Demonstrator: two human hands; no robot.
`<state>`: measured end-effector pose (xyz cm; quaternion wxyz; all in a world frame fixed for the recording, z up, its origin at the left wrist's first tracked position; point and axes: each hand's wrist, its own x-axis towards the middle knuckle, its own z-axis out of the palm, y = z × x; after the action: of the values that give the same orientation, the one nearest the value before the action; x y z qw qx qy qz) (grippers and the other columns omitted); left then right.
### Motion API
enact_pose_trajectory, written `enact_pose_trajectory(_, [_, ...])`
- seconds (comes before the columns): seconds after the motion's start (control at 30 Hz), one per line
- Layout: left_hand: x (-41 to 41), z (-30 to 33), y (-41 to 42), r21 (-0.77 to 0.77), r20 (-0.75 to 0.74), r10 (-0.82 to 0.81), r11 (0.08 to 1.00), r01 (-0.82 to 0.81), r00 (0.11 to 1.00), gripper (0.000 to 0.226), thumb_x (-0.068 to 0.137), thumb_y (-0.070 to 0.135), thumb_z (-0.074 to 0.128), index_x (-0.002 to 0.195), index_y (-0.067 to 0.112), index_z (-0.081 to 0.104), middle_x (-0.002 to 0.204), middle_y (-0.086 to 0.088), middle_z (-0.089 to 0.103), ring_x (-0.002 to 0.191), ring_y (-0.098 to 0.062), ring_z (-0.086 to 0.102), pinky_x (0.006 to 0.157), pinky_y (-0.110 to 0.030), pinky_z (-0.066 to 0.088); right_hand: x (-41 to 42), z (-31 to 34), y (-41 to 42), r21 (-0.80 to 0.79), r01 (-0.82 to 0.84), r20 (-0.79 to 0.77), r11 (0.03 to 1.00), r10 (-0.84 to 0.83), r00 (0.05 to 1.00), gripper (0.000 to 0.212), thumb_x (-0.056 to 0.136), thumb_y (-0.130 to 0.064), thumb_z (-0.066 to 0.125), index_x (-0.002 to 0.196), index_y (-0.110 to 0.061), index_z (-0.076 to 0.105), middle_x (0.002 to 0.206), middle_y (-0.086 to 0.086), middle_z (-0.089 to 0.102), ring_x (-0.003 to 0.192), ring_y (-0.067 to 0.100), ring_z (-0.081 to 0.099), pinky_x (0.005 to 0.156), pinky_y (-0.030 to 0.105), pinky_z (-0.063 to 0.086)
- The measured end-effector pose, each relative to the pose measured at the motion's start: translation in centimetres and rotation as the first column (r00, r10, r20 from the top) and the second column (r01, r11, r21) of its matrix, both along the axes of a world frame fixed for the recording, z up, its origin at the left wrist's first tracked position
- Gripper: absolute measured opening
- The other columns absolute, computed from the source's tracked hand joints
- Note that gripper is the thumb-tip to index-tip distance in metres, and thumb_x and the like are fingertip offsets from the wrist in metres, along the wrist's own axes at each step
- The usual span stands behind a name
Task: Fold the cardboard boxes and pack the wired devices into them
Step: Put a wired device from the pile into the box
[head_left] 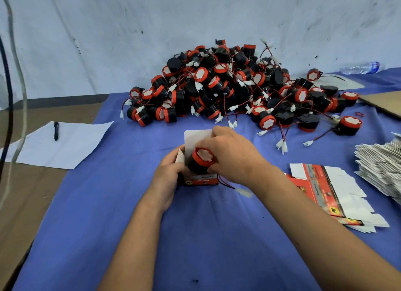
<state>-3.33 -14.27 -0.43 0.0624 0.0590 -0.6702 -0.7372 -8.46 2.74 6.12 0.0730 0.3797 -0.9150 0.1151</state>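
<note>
Right hand (230,158) grips a black device (200,163) with a red rim, fingers curled round its body, red-and-white face tilted up and toward the viewer. It sits partly inside the open mouth of a small box (200,180), directly below the fingers, so the remaining travel looks downward. Left hand (170,173) clasps the box's left wall, just beside the device; both hands equally near. White lid flap (196,140) stands upright at the far side. The device's red-black wire (226,182) and white plug (244,192) trail outside to the right on the blue worktop (217,236); likely needs tucking in. Hard plastic body, thin glossy card.
</note>
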Motion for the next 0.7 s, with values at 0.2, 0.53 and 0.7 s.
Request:
enact_pose_trajectory(0.2, [-0.6,-0.6,1.7,-0.188,-0.042,0.133,0.972,-0.138,0.99,0.036,0.079,0.017,0.047,0.106,0.014,0.069,0.105,-0.006,0.076,0.098,-0.022,0.07,0.089,-0.049,0.058,0.8,-0.7,-0.8,0.046,-0.052,-0.024,0.998,0.053,0.998,0.036,0.096,-0.01,0.056,0.127,-0.027,0.064,0.099,-0.002,0.041,0.095,0.021,0.041,0.066,0.033,0.037])
enact_pose_trajectory(0.53, [-0.9,-0.9,2.7,-0.338,-0.066,0.294,0.892,-0.298,0.954,0.014,0.094,0.007,0.065,0.105,0.017,0.067,0.101,0.001,0.075,0.097,-0.021,0.07,0.09,-0.049,0.057,-0.9,-3.6,5.5,-0.282,0.101,0.175,0.954,-0.052,0.983,0.053,0.086,0.008,0.05,0.128,-0.02,0.063,0.089,0.0,0.065,0.082,0.022,0.061,0.072,0.038,0.053])
enact_pose_trajectory(0.7, [-1.0,-0.9,2.9,-0.367,-0.084,0.328,0.868,-0.335,0.941,0.014,0.091,0.01,0.071,0.099,0.02,0.065,0.097,0.005,0.074,0.092,-0.017,0.07,0.087,-0.048,0.058,1.2,-5.3,5.7,-0.571,0.046,0.282,0.82,0.143,0.949,0.033,0.086,-0.01,0.08,0.111,-0.028,0.067,0.075,-0.008,0.069,0.061,0.018,0.064,0.058,0.026,0.054])
